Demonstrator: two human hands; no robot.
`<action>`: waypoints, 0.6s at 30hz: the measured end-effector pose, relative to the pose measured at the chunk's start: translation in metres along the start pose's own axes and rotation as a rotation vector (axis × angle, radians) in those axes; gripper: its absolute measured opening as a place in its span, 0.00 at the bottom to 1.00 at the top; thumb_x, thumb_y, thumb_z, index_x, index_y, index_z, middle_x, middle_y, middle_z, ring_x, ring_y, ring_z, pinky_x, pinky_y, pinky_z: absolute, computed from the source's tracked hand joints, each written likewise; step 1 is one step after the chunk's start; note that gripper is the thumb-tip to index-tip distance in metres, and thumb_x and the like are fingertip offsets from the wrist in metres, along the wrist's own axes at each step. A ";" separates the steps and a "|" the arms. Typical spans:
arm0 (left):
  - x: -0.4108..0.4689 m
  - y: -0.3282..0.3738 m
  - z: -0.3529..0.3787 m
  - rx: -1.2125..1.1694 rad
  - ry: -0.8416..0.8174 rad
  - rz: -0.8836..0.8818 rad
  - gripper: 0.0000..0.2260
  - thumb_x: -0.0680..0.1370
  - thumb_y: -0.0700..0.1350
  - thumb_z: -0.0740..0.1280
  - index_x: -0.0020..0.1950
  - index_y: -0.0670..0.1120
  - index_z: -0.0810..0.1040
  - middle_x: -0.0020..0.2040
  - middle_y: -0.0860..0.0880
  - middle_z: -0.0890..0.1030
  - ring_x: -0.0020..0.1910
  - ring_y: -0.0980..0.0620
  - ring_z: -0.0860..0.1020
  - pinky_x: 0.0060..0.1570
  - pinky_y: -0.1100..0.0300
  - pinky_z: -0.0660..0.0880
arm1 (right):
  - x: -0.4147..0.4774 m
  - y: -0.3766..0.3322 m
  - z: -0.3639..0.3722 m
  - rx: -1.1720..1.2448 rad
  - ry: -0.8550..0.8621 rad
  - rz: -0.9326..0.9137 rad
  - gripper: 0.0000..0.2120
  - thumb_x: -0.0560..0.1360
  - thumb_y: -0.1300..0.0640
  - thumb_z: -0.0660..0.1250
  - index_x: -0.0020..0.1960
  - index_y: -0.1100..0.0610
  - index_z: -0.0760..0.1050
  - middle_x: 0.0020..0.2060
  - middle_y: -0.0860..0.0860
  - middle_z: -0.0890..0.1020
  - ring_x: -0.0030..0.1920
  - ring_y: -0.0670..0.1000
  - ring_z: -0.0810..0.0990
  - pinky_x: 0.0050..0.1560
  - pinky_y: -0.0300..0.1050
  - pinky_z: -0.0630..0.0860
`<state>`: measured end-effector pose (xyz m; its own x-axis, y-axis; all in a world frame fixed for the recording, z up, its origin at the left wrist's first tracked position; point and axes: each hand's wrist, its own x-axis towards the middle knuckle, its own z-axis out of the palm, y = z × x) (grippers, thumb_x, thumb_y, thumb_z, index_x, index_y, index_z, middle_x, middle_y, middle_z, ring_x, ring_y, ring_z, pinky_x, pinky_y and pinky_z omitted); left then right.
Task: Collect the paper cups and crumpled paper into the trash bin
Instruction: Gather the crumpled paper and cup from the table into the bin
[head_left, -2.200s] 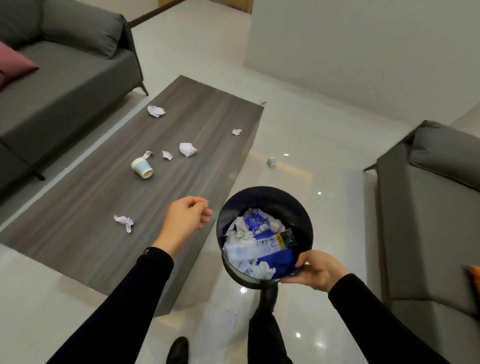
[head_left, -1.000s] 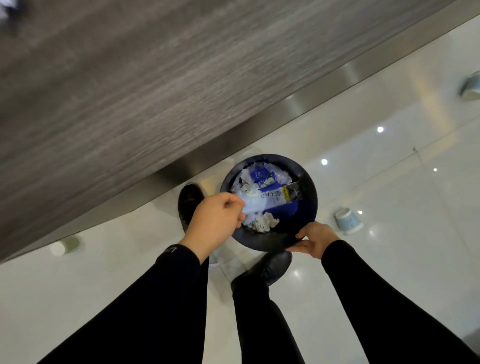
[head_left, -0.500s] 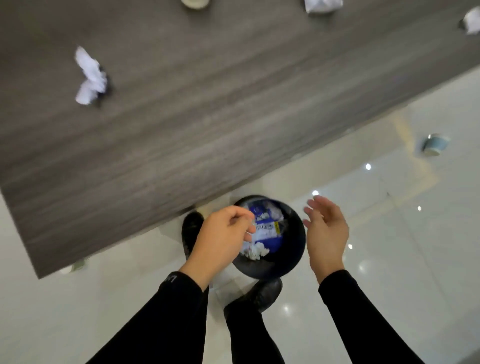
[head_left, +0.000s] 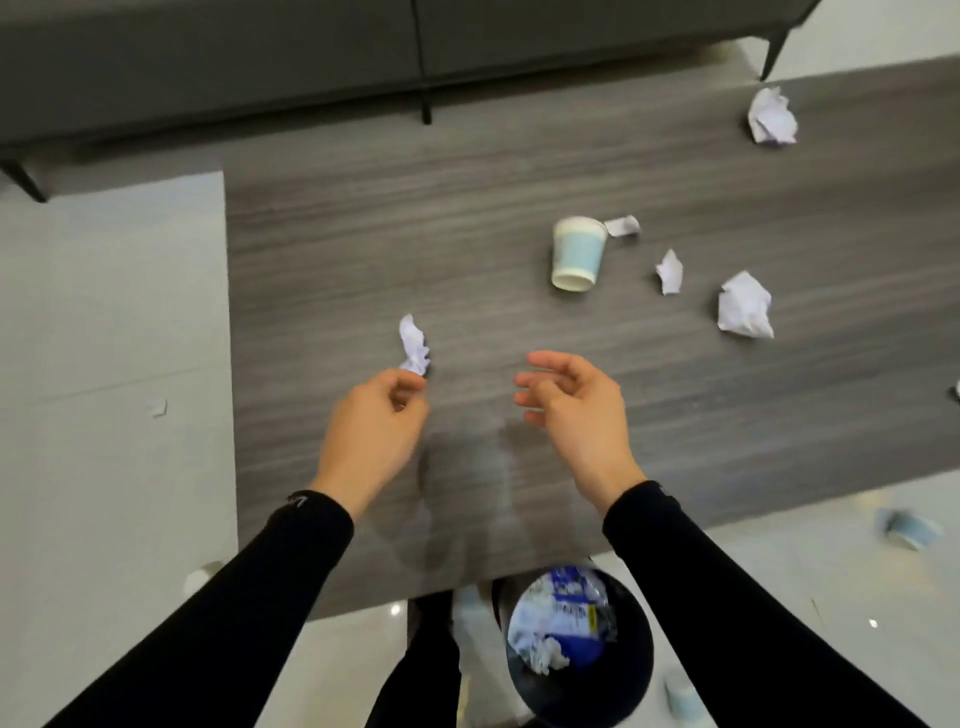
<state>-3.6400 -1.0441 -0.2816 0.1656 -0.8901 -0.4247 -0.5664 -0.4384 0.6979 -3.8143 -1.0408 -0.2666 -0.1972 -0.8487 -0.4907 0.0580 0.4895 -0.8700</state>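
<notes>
A dark wood coffee table (head_left: 337, 249) carries a pale blue paper cup (head_left: 576, 254) lying on its side and several crumpled papers: one near the left (head_left: 414, 345), one at mid right (head_left: 744, 306), a small one (head_left: 669, 271) and one at the far right corner (head_left: 771, 117). My left hand (head_left: 376, 421) hovers with curled fingers, its fingertips at the lower end of the left paper. My right hand (head_left: 571, 405) is open over bare table and holds nothing. The black trash bin (head_left: 636, 675), full of wrappers and paper, stands on the floor below the table's near edge.
More paper cups lie on the white floor: one at the right (head_left: 909, 530), one beside the bin (head_left: 680, 696), one under the table's left corner (head_left: 200, 577). A grey sofa (head_left: 311, 52) runs along the table's far side. A paper scrap (head_left: 157, 408) lies on the floor at left.
My right hand let go of the bin, which now stands on the floor. Both hands moved up over the table, the left one toward the nearest crumpled paper.
</notes>
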 end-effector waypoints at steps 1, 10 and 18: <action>0.010 -0.004 -0.007 0.096 0.070 0.028 0.06 0.74 0.43 0.66 0.50 0.50 0.79 0.44 0.52 0.81 0.44 0.49 0.80 0.44 0.59 0.71 | 0.008 0.000 0.007 -0.012 -0.017 0.010 0.16 0.74 0.70 0.56 0.43 0.51 0.74 0.37 0.50 0.80 0.29 0.39 0.78 0.32 0.31 0.74; 0.079 -0.030 0.022 0.618 -0.199 0.125 0.27 0.74 0.48 0.68 0.72 0.52 0.64 0.67 0.44 0.68 0.58 0.42 0.75 0.52 0.55 0.71 | 0.054 0.015 0.019 -0.039 0.000 0.138 0.14 0.74 0.71 0.57 0.47 0.55 0.75 0.41 0.54 0.81 0.26 0.37 0.78 0.31 0.30 0.74; 0.081 0.036 0.067 0.236 -0.168 0.370 0.05 0.72 0.44 0.72 0.47 0.47 0.80 0.36 0.52 0.78 0.37 0.51 0.75 0.41 0.62 0.69 | 0.078 0.006 -0.026 0.066 0.062 0.297 0.13 0.77 0.60 0.62 0.62 0.57 0.72 0.44 0.49 0.79 0.43 0.49 0.80 0.40 0.41 0.79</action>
<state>-3.7011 -1.1234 -0.3293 -0.2042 -0.9401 -0.2730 -0.7341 -0.0374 0.6781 -3.8544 -1.0987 -0.3092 -0.2214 -0.6558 -0.7217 0.1849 0.6984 -0.6914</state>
